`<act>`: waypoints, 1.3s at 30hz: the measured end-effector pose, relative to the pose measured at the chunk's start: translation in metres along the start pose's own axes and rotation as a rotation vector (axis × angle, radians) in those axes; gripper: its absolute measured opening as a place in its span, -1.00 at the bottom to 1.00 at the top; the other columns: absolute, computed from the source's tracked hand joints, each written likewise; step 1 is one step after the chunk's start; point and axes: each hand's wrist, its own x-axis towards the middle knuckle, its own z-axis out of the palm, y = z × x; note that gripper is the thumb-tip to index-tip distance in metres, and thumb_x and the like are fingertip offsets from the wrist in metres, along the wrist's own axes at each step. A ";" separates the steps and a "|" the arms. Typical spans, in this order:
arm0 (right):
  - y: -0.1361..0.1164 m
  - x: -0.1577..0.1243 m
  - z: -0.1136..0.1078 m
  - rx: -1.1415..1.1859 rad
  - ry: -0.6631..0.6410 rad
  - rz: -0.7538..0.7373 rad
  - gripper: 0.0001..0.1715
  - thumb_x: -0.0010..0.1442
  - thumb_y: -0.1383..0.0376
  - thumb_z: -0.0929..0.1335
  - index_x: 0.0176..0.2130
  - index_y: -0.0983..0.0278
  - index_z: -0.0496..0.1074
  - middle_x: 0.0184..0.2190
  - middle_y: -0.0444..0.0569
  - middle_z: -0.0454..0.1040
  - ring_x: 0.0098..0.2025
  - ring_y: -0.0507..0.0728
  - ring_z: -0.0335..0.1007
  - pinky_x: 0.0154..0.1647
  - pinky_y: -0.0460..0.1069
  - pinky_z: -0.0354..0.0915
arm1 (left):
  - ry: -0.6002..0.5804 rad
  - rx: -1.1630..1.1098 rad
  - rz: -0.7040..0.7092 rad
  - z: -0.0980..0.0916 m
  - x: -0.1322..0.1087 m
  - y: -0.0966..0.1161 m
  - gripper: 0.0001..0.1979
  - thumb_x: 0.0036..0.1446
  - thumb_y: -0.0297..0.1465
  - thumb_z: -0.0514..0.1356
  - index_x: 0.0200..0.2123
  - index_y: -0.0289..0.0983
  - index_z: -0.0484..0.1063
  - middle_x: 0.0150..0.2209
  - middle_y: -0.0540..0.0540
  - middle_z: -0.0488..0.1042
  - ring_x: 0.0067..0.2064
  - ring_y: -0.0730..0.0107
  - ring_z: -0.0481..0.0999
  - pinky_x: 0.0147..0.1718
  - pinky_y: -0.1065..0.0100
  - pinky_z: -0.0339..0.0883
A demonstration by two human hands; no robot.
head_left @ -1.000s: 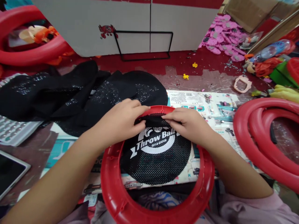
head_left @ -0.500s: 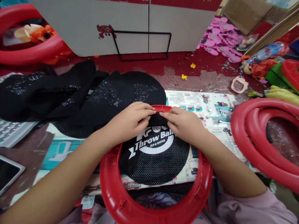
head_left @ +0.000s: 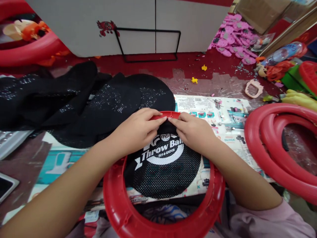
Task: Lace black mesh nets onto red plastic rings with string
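A red plastic ring (head_left: 114, 198) lies in front of me, its hollow inner side facing up. Across its opening sits a round black mesh net (head_left: 168, 181) printed with "Throw Ball" in white. At the far rim, my left hand (head_left: 141, 127) is closed, its fingers pressing the net's upper edge against the ring. My right hand (head_left: 194, 130) does the same just beside it, index fingertips almost touching. Whatever lies directly under the fingertips is hidden.
More black mesh nets (head_left: 109, 102) are heaped at the left. Several red rings (head_left: 257, 145) are stacked at the right. A grey-white board (head_left: 138, 16) with a black wire frame (head_left: 148, 60) stands behind. Pink parts (head_left: 229, 36) pile up at the back right, near a plastic bottle (head_left: 283, 54).
Both index fingers have straightened and pushed slightly up onto the ring's far rim. The net's edge has shifted a little under them; the view has moved slightly.
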 end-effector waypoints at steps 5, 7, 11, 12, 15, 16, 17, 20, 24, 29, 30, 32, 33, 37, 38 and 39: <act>0.000 -0.001 0.001 -0.018 0.003 0.004 -0.57 0.28 0.36 0.17 0.06 0.21 0.42 -0.28 0.01 0.44 -0.40 0.07 0.32 -0.50 -0.07 0.03 | -0.007 0.076 -0.001 0.002 -0.001 0.000 -0.61 0.17 -0.54 0.01 0.03 -0.41 0.46 -0.06 -0.34 0.43 -0.05 0.10 0.40 -0.03 0.05 0.37; 0.000 -0.001 0.001 -0.026 -0.007 0.009 -0.57 0.28 0.35 0.17 0.07 0.20 0.42 -0.28 0.01 0.44 -0.39 0.08 0.32 -0.50 -0.07 0.03 | -0.008 0.082 -0.012 0.003 0.000 0.000 -0.60 0.17 -0.54 0.01 0.03 -0.39 0.46 -0.06 -0.33 0.42 -0.04 0.11 0.40 -0.02 0.05 0.37; -0.003 0.000 -0.002 -0.050 -0.054 0.036 -0.56 0.28 0.35 0.18 0.09 0.19 0.40 -0.26 0.02 0.43 -0.36 0.08 0.33 -0.50 -0.06 0.00 | -0.031 0.076 -0.027 0.004 0.000 -0.001 -0.59 0.16 -0.54 0.02 0.04 -0.37 0.45 -0.06 -0.32 0.41 -0.04 0.11 0.38 -0.01 0.05 0.35; -0.004 0.001 -0.002 -0.057 -0.070 0.046 -0.57 0.28 0.35 0.19 0.09 0.19 0.39 -0.26 0.02 0.44 -0.36 0.09 0.33 -0.50 -0.06 -0.01 | -0.038 0.077 -0.030 0.004 0.000 -0.001 -0.59 0.16 -0.54 0.02 0.04 -0.37 0.45 -0.07 -0.32 0.41 -0.04 0.10 0.38 -0.01 0.04 0.35; -0.006 0.003 -0.003 -0.082 -0.119 0.078 -0.58 0.27 0.35 0.20 0.07 0.21 0.40 -0.27 0.02 0.44 -0.38 0.09 0.33 -0.52 -0.05 -0.05 | -0.047 0.079 -0.055 0.005 0.000 0.000 -0.59 0.16 -0.53 0.01 0.04 -0.36 0.46 -0.10 -0.31 0.40 -0.05 0.09 0.37 -0.02 0.04 0.34; -0.006 0.003 -0.003 -0.088 -0.130 0.085 -0.59 0.26 0.35 0.20 0.06 0.21 0.41 -0.27 0.02 0.45 -0.39 0.09 0.33 -0.52 -0.05 -0.06 | -0.048 0.076 -0.067 0.005 0.001 0.000 -0.60 0.17 -0.53 0.01 0.03 -0.36 0.47 -0.11 -0.31 0.39 -0.05 0.10 0.36 -0.02 0.04 0.34; -0.006 0.003 -0.003 -0.089 -0.133 0.089 -0.59 0.26 0.36 0.20 0.06 0.22 0.41 -0.27 0.02 0.45 -0.39 0.09 0.33 -0.52 -0.05 -0.06 | -0.049 0.069 -0.081 0.005 0.001 0.001 -0.60 0.18 -0.52 0.01 0.03 -0.35 0.47 -0.11 -0.30 0.39 -0.05 0.10 0.36 -0.02 0.04 0.33; -0.005 0.001 -0.004 -0.044 -0.100 0.071 -0.61 0.26 0.34 0.22 0.04 0.22 0.43 -0.26 0.02 0.49 -0.37 0.09 0.36 -0.50 -0.05 0.01 | -0.066 0.018 -0.131 0.001 0.001 0.003 -0.62 0.22 -0.49 -0.03 0.00 -0.32 0.49 -0.09 -0.28 0.36 -0.05 0.14 0.36 -0.02 0.07 0.34; -0.003 -0.002 -0.009 0.106 -0.078 0.021 -0.66 0.27 0.34 0.23 -0.03 0.23 0.49 -0.21 0.00 0.54 -0.29 0.11 0.42 -0.38 -0.04 0.17 | -0.137 -0.034 -0.174 -0.015 -0.005 0.001 -0.62 0.24 -0.46 -0.04 0.02 -0.29 0.46 -0.01 -0.25 0.31 0.00 0.15 0.35 0.02 0.08 0.33; -0.004 -0.001 -0.013 0.265 -0.104 -0.021 -0.67 0.25 0.38 0.23 -0.09 0.29 0.52 -0.23 0.02 0.54 -0.22 0.12 0.44 -0.26 -0.03 0.27 | -0.201 0.051 -0.211 -0.033 -0.012 0.000 -0.52 0.16 -0.38 0.06 0.17 -0.26 0.27 -0.03 -0.21 0.35 -0.03 0.09 0.38 -0.05 0.03 0.38; -0.004 -0.001 -0.012 0.270 -0.097 -0.025 -0.66 0.25 0.38 0.23 -0.10 0.29 0.52 -0.23 0.02 0.54 -0.22 0.12 0.44 -0.26 -0.03 0.27 | -0.199 0.068 -0.208 -0.033 -0.012 0.001 -0.51 0.14 -0.38 0.08 0.16 -0.27 0.27 -0.03 -0.22 0.36 -0.02 0.06 0.38 -0.04 0.01 0.38; -0.004 -0.001 -0.011 0.259 -0.071 -0.034 -0.65 0.24 0.39 0.22 -0.09 0.29 0.52 -0.23 0.03 0.53 -0.23 0.11 0.43 -0.27 -0.03 0.27 | -0.172 0.067 -0.166 -0.030 -0.009 0.005 -0.52 0.12 -0.38 0.10 0.13 -0.33 0.30 0.04 -0.27 0.35 0.07 -0.01 0.35 0.04 -0.05 0.33; -0.004 -0.001 -0.010 0.246 -0.053 -0.039 -0.65 0.23 0.39 0.22 -0.09 0.29 0.52 -0.23 0.03 0.53 -0.24 0.12 0.42 -0.28 -0.03 0.26 | -0.155 0.043 -0.138 -0.027 -0.007 0.007 -0.54 0.13 -0.39 0.09 0.11 -0.35 0.31 0.08 -0.29 0.33 0.13 -0.02 0.30 0.09 -0.06 0.28; -0.002 -0.002 -0.009 0.185 0.050 -0.062 -0.63 0.22 0.38 0.21 -0.10 0.32 0.53 -0.30 0.06 0.50 -0.29 0.13 0.40 -0.35 -0.03 0.25 | -0.094 -0.080 -0.094 -0.016 -0.001 0.011 -0.60 0.20 -0.42 0.04 0.09 -0.42 0.32 0.16 -0.33 0.30 0.22 0.06 0.25 0.18 0.01 0.22; -0.002 -0.002 -0.009 0.174 0.071 -0.064 -0.63 0.22 0.38 0.20 -0.11 0.32 0.53 -0.31 0.06 0.49 -0.31 0.13 0.40 -0.36 -0.03 0.24 | -0.081 -0.091 -0.096 -0.014 0.000 0.010 -0.61 0.20 -0.43 0.03 0.08 -0.44 0.33 0.14 -0.34 0.33 0.21 0.07 0.28 0.17 0.02 0.24; -0.001 -0.002 -0.009 0.169 0.083 -0.064 -0.62 0.22 0.38 0.20 -0.12 0.33 0.53 -0.32 0.06 0.49 -0.33 0.13 0.39 -0.37 -0.03 0.24 | -0.072 -0.097 -0.097 -0.013 0.000 0.010 -0.62 0.20 -0.44 0.04 0.06 -0.45 0.34 0.12 -0.35 0.35 0.20 0.07 0.29 0.17 0.03 0.24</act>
